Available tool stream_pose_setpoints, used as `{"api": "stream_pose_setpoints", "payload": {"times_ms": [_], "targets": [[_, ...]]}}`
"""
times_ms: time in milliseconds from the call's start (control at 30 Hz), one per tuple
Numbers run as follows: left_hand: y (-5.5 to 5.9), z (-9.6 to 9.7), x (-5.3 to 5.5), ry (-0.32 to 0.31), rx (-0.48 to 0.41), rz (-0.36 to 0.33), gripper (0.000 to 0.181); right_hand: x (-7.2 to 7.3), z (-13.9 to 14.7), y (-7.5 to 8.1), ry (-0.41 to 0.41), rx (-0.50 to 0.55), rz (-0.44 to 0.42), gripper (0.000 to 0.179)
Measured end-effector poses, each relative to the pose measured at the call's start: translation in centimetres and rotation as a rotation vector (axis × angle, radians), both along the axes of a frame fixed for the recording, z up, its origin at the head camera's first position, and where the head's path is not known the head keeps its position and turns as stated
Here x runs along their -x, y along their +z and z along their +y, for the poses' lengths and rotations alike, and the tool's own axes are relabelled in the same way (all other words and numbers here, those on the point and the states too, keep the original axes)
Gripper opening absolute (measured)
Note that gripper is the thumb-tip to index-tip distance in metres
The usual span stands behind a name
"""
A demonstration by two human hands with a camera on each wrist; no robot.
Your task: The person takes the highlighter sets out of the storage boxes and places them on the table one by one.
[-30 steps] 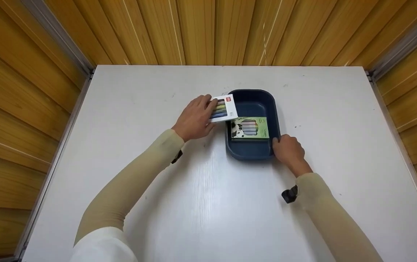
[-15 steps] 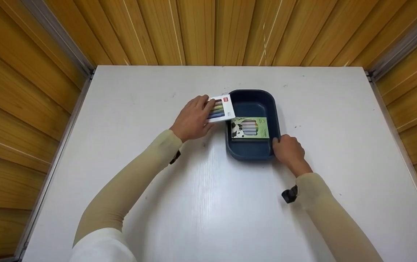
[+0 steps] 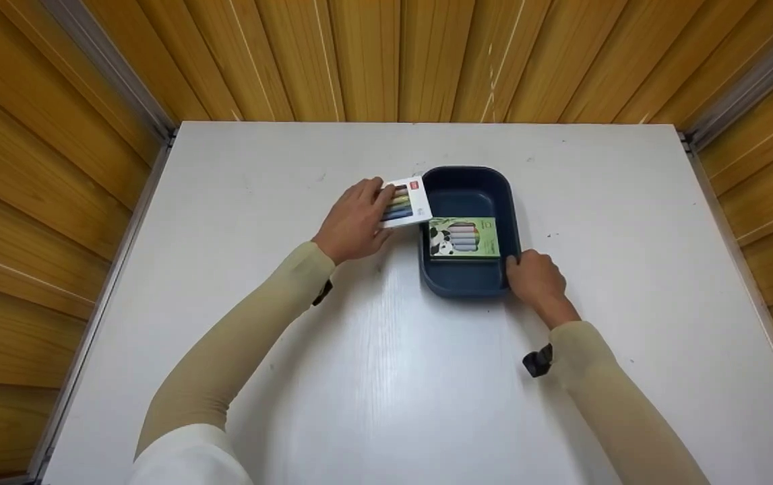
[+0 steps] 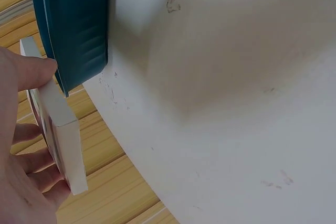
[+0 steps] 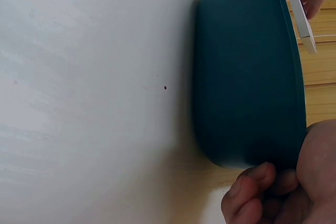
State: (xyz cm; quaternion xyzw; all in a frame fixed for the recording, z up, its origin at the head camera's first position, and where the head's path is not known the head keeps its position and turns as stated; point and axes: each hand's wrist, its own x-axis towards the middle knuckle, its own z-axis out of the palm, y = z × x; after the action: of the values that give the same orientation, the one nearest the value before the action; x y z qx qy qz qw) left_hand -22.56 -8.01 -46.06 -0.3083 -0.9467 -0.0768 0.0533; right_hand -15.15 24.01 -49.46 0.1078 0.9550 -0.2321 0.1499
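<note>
Nearby, green box [image 3: 472, 238] inside tub [image 3: 464, 279].

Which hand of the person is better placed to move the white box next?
Most likely the left hand: it grips the white box, while the right hand holds the blue bin and would need to let go first.

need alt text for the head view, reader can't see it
A person's left hand holds a white box at the left rim of a dark blue tub on a white table; the right hand grips the tub's right side. A green panda-print box lies inside.
</note>
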Motion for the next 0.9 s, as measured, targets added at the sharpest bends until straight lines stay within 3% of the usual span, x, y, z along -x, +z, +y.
{"api": "stream_pose_setpoints", "payload": {"times_ms": [533, 900], "targets": [[-0.3, -0.8, 0.0, 0.052, 0.011, -0.06, 0.069, 0.0, 0.1, -0.1, -0.013, 0.003, -0.008, 0.045], [-0.8, -1.4, 0.0, 0.06, 0.026, -0.052, 0.07, 0.0, -0.1, 0.2, -0.017, 0.01, -0.028, 0.047]]}}
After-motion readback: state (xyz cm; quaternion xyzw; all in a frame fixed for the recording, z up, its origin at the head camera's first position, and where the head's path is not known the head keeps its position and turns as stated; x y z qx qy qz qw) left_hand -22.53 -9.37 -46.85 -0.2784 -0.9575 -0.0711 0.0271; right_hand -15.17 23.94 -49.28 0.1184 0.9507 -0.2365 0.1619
